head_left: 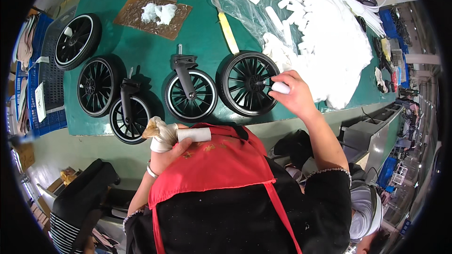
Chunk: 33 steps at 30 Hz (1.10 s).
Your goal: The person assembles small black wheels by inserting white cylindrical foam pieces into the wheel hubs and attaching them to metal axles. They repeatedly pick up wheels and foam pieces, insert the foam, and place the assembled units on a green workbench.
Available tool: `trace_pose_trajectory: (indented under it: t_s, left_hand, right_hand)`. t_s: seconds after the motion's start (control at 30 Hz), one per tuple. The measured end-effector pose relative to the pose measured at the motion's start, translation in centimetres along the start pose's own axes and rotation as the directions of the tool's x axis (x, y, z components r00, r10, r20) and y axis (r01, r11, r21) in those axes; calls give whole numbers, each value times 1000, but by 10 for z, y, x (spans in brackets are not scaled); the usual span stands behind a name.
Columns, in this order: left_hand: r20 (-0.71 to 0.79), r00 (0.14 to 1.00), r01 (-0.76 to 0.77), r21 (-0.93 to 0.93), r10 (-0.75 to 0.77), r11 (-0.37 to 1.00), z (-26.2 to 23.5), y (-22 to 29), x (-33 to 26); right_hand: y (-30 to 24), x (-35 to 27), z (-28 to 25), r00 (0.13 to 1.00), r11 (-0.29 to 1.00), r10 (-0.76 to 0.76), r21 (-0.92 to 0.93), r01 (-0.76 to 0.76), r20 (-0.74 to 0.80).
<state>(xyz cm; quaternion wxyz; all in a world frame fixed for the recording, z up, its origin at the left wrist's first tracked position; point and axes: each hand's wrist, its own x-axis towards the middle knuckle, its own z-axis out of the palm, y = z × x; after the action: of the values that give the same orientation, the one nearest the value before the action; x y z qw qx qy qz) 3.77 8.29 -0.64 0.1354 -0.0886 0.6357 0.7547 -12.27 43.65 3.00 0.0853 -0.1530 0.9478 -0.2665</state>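
My right hand [297, 95] pinches a short white tube [280, 88] beside the hub of a black spoked wheel [239, 83]. A metal axle pin [262, 83] sticks up from that hub, close to the tube's end. Low at the table edge, my left hand [164, 160] is closed around a longer white tube [197, 134] and a crumpled, stained whitish cloth [162, 136]. Left of the spoked wheel lies a wheel with a grey fork [187, 82]. Another forked wheel [126, 101] and two larger wheels [98, 86] [77, 42] lie further left.
A clear plastic bag [325, 42] spills many white tubes on the green table [197, 23]. Brown cardboard [134, 14] carries a white, paste-like heap [162, 14]. A yellow strip-like handle [228, 33] lies behind the wheel. Blue crates [49, 108] stand at left; another person [366, 211] is behind, at right.
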Motion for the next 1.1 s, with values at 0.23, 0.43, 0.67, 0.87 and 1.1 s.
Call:
trace_pose_trajectory:
  t_s: [0.23, 0.43, 0.67, 0.87, 1.1]
  left_hand:
    - [-32, 999, 23, -44, -25, 999, -14, 6, -8]
    - [-76, 995, 48, -116, -57, 992, -17, 1, -10]
    - [25, 998, 59, 123, -62, 991, -13, 19, 7]
    - [-184, 942, -94, 657, 281, 748, -17, 26, 17]
    - [-624, 379, 485, 763, 683, 428, -200, 86, -10]
  right_hand:
    - [-23, 27, 12, 969, 944, 187, -303, -131, 161]
    - [-15, 38, 28, 974, 875, 24, -475, 89, 227]
    - [0, 63, 49, 912, 888, 16, -426, 176, 410]
    - [0, 73, 51, 881, 932, -62, -289, 220, 469]
    - [-36, 59, 38, 966, 943, -254, -232, 240, -36]
